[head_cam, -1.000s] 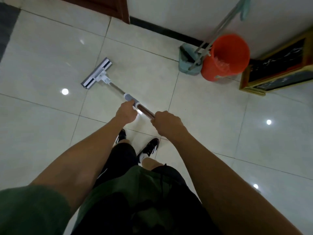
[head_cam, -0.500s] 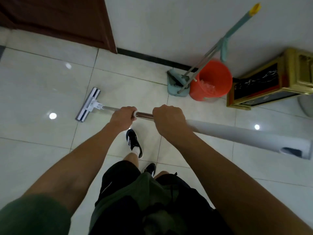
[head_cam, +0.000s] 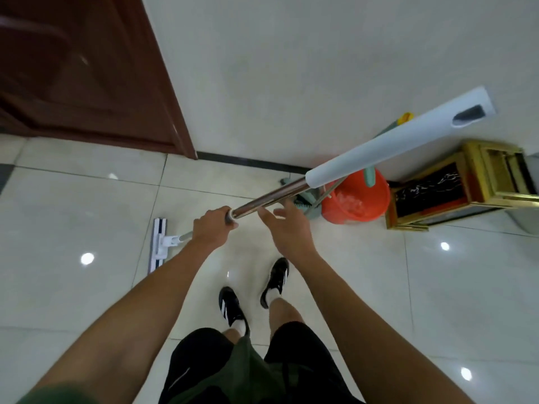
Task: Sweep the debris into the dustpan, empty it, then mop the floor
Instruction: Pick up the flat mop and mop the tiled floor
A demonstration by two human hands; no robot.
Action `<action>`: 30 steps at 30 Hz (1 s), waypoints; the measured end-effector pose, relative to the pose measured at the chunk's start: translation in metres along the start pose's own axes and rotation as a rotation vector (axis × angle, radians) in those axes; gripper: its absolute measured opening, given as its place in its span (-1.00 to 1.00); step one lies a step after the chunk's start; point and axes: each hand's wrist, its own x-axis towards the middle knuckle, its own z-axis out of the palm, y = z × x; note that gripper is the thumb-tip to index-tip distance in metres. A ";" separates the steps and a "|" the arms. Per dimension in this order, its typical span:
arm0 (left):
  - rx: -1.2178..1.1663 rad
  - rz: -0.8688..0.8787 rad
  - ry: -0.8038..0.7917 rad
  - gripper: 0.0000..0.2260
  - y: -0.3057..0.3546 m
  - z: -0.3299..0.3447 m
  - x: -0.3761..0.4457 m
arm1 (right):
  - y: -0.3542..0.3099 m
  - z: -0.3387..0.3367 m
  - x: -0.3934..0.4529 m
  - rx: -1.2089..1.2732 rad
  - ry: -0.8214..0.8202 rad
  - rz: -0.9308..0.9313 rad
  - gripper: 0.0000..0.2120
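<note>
Metal mop handle: left hand is gripping it, fingers curled around.
Right hand: hovering just beside, fingers spread.

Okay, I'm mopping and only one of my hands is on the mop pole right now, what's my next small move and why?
Probably close the right hand back onto the metal pole. Its fingers are spread and just off the pole, while the left hand alone grips lower down. The mop head lies on the tiles, so a second grip would likely steady the next stroke.
</note>
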 end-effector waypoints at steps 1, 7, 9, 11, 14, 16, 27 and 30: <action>0.012 -0.009 0.000 -0.81 0.004 -0.001 0.005 | -0.006 0.001 0.008 0.080 0.032 -0.018 -0.51; -0.034 -0.103 0.084 -0.83 0.024 -0.021 0.033 | -0.050 -0.006 0.057 0.349 0.120 -0.118 -0.81; -0.040 -0.129 0.113 -0.82 0.031 -0.033 0.043 | -0.066 -0.013 0.070 0.337 0.109 -0.178 -0.84; 0.004 -0.113 0.130 -0.83 0.040 -0.046 0.053 | -0.086 -0.022 0.082 0.327 0.106 -0.240 -0.87; 0.017 -0.090 0.174 -0.85 0.064 -0.063 0.075 | -0.114 -0.041 0.105 0.319 0.101 -0.327 -0.86; -0.004 -0.098 0.211 -0.85 0.083 -0.075 0.090 | -0.134 -0.056 0.121 0.330 0.088 -0.363 -0.86; -0.176 -0.083 0.326 -0.94 0.176 -0.105 0.155 | -0.192 -0.127 0.181 0.332 0.055 -0.582 -0.92; -0.229 -0.068 0.333 -0.94 0.192 -0.108 0.170 | -0.197 -0.139 0.193 0.306 0.065 -0.611 -0.91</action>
